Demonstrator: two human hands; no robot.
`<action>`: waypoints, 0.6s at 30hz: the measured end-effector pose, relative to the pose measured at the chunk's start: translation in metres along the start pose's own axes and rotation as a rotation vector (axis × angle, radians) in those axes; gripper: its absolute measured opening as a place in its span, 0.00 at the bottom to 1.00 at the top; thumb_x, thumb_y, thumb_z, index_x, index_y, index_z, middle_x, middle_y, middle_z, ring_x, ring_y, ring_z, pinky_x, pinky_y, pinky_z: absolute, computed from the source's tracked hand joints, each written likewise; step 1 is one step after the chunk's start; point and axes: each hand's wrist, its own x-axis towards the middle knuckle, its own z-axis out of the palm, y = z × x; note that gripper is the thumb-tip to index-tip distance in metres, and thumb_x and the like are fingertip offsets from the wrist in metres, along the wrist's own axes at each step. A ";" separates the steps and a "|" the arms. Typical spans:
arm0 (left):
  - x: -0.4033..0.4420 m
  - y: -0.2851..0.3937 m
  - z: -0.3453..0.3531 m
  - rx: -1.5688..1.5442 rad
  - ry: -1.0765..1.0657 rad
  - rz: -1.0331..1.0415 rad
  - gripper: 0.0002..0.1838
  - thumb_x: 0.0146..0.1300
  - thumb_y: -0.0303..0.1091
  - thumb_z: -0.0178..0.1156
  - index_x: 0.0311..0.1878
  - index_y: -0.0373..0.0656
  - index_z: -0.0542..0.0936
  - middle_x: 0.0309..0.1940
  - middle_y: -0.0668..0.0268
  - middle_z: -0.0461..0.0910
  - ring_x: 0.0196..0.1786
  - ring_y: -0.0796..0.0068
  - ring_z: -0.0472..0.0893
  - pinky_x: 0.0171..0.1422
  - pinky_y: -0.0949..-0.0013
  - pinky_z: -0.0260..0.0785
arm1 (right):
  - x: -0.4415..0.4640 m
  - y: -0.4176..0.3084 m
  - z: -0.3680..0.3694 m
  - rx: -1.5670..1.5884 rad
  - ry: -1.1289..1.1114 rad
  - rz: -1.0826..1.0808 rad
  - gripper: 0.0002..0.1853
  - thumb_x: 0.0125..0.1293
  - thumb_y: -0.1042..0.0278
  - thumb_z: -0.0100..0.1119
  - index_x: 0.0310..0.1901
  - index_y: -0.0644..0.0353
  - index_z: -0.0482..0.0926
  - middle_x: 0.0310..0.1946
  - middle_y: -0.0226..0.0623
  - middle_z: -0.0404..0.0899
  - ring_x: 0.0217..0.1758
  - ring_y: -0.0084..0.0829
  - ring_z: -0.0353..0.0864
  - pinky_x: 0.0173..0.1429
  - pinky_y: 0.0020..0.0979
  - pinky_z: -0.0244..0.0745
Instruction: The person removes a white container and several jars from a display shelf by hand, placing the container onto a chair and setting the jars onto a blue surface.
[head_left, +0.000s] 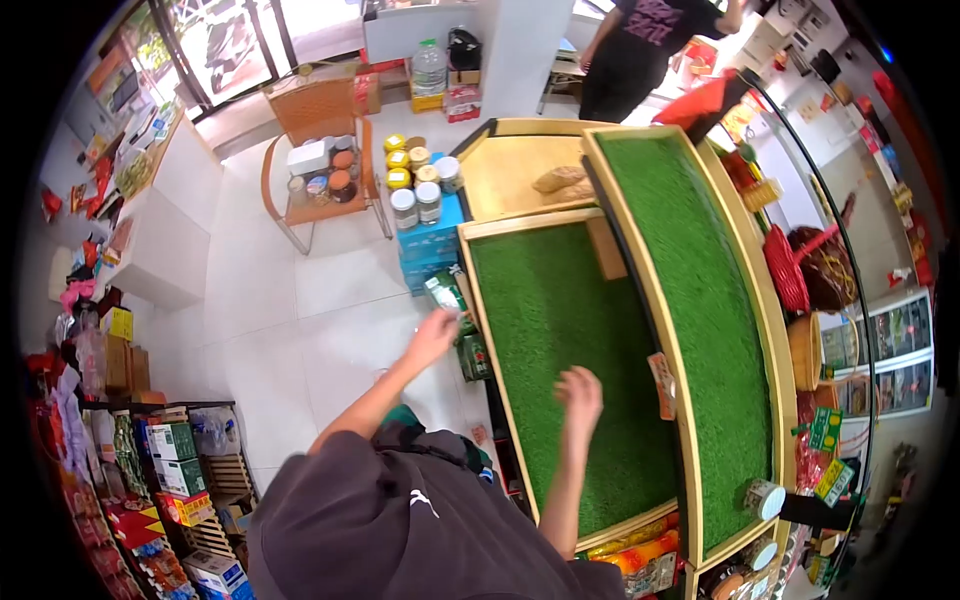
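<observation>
My left hand (433, 337) is beside the green-and-white packages (445, 292) at the left side of the wooden display. Its fingers are bent, and whether they hold anything is too small to tell. Over the lower tray lined with green turf (545, 300) is my right hand (580, 392), its fingers loosely curled and apart with nothing visible in them. A second, narrow turf-lined tray (690, 230) runs along the right, raised above the first. A small orange-brown sign (661, 386) is on its inner edge.
Jars (404, 208) stand on blue boxes (430, 245) left of the display. A brown chair (318, 195) holds more jars. Another person (640, 55) stands behind the display. Shelves with boxed goods (175, 458) are at the lower left. A white-lidded jar (765, 499) sits at the right.
</observation>
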 end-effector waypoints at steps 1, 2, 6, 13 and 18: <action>-0.019 -0.080 -0.041 0.285 0.037 -0.130 0.15 0.61 0.36 0.56 0.47 0.38 0.77 0.42 0.48 0.79 0.48 0.50 0.79 0.50 0.56 0.71 | 0.000 0.035 0.036 -0.009 -0.151 0.082 0.20 0.65 0.59 0.59 0.54 0.62 0.74 0.41 0.37 0.79 0.39 0.26 0.81 0.43 0.28 0.77; -0.045 -0.121 -0.080 0.342 0.101 -0.339 0.15 0.60 0.39 0.55 0.46 0.38 0.77 0.43 0.46 0.79 0.48 0.47 0.78 0.50 0.54 0.71 | -0.008 0.055 0.071 -0.002 -0.288 0.159 0.21 0.65 0.59 0.60 0.55 0.62 0.74 0.41 0.36 0.80 0.39 0.26 0.81 0.42 0.28 0.77; -0.188 -0.343 -0.203 0.106 0.167 -1.005 0.19 0.61 0.45 0.55 0.48 0.40 0.75 0.39 0.54 0.81 0.39 0.56 0.81 0.37 0.52 0.72 | -0.023 0.140 0.172 -0.464 -0.427 0.248 0.23 0.61 0.54 0.60 0.54 0.58 0.76 0.42 0.37 0.81 0.37 0.27 0.81 0.40 0.28 0.76; -0.272 -0.310 -0.296 -0.267 0.352 -1.429 0.24 0.62 0.45 0.50 0.58 0.43 0.67 0.48 0.55 0.77 0.46 0.52 0.78 0.43 0.49 0.70 | 0.030 0.264 0.189 -0.902 -0.509 0.614 0.25 0.59 0.51 0.60 0.52 0.59 0.76 0.40 0.43 0.81 0.32 0.36 0.83 0.33 0.34 0.78; -0.225 -0.322 -0.313 -0.290 0.364 -1.333 0.21 0.63 0.44 0.51 0.57 0.47 0.70 0.43 0.60 0.79 0.38 0.64 0.78 0.38 0.57 0.71 | 0.058 0.246 0.196 -0.815 -0.342 0.730 0.23 0.58 0.52 0.59 0.40 0.69 0.76 0.24 0.43 0.77 0.18 0.34 0.76 0.21 0.35 0.73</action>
